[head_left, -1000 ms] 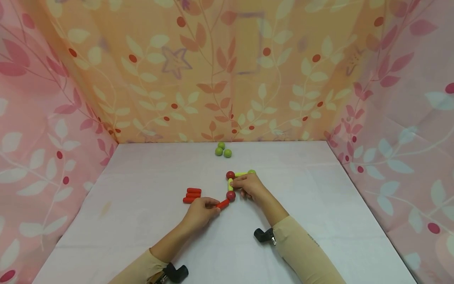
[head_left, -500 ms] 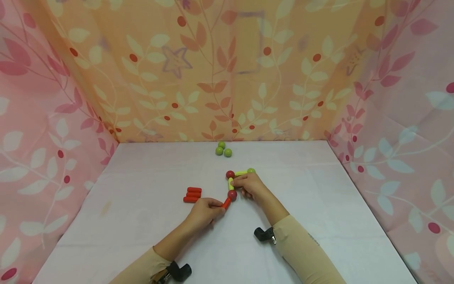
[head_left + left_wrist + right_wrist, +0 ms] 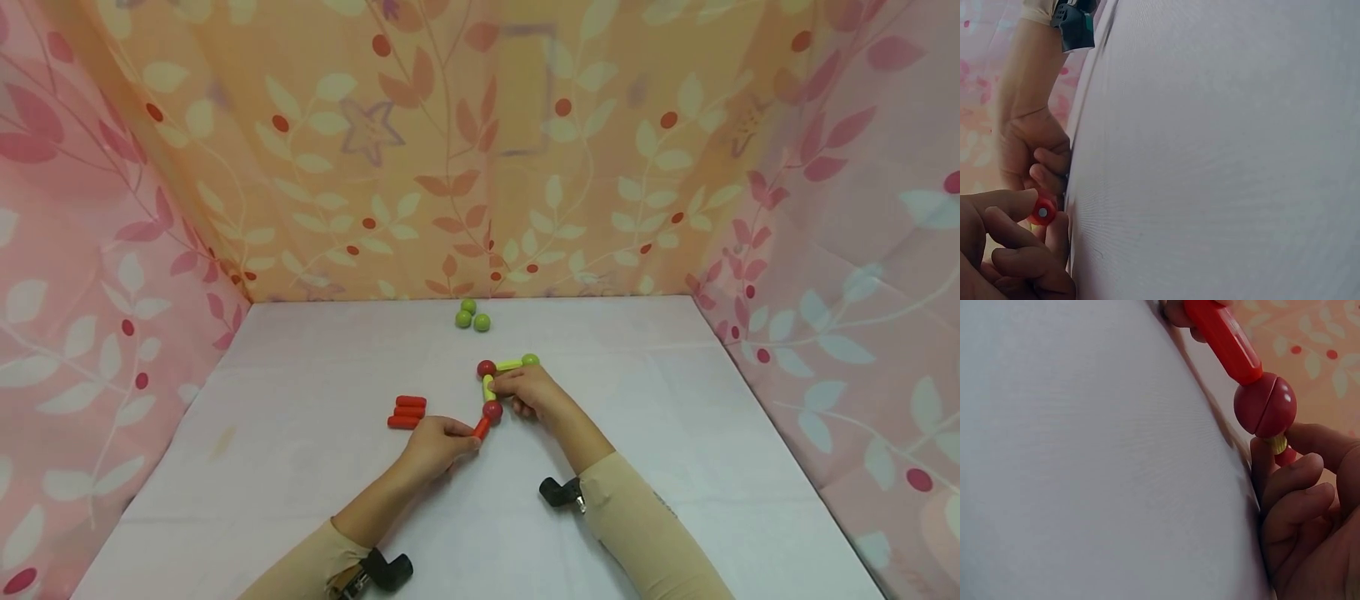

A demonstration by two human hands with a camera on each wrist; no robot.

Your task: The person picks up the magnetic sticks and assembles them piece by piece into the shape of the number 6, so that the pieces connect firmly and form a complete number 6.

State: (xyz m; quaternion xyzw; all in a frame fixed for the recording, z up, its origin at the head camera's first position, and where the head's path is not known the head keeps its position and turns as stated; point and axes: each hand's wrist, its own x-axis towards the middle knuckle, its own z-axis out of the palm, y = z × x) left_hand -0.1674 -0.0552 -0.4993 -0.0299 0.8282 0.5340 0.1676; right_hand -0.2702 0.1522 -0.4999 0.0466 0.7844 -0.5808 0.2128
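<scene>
My left hand (image 3: pixel 437 447) pinches a red rod (image 3: pixel 482 428) between thumb and fingertips. The rod's far end meets a dark red ball (image 3: pixel 492 411), and the right wrist view shows rod (image 3: pixel 1227 342) and ball (image 3: pixel 1265 405) end to end. My right hand (image 3: pixel 536 393) pinches the yellow-green rod (image 3: pixel 489 387) that runs from this ball to a second red ball (image 3: pixel 486 368). From there another yellow-green rod (image 3: pixel 509 365) leads to a green ball (image 3: pixel 531 360). In the left wrist view the red rod's near end (image 3: pixel 1043 212) shows a silvery dot.
Several red rods (image 3: pixel 409 412) lie side by side left of the left hand. Farther back on the white tabletop (image 3: pixel 315 358) sit green balls (image 3: pixel 464 319) in a cluster. Patterned cloth (image 3: pixel 450 167) hangs behind and on both sides.
My left hand has moved slightly right, swinging the red rod to a steeper angle below the near red ball. That ball has shifted a little right; my right hand stays in place.
</scene>
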